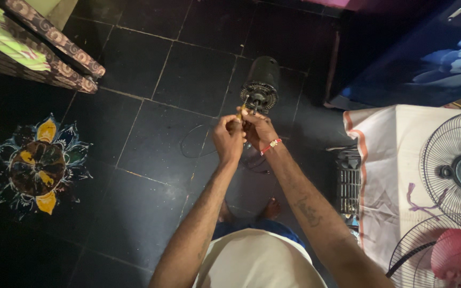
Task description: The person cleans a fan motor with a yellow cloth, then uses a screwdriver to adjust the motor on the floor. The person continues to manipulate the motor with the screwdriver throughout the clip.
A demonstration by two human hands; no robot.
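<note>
2 hands meet at the front of a black fan motor (262, 80), the landmark for this entry.

Item 1: fan motor. Dark cylinder body, held up above the black tiled floor (145, 69), its vented face and shaft end turned toward the person. Judged heavy for its size and rigid, with metal windings inside; best held round the cylinder body, not by the thin shaft or loose wires.

Item 2: left hand (228, 140). Just below the motor face, fingers curled closed round a small yellowish tool or part (241, 111) whose tip reaches the shaft area. Exactly what it is cannot be told.

Item 3: right hand (258, 129). Touching the left hand, directly under the motor face, fingers bent inward and pinching; what they grip is hidden. A red thread band sits on its wrist.

Item 4: thin wire loop (193, 141). On the floor, below and left of the motor. Soft, easily snagged.

Item 5: wire fan guards (457, 154). Well to the right of the motor, lying on a pale cloth (385, 160). Light, springy, bendable.

Item 6: pink fan blade (454, 253). Lower right of the motor, over a guard.

Item 7: painted floor pattern (38, 165). Far left of the motor.
</note>
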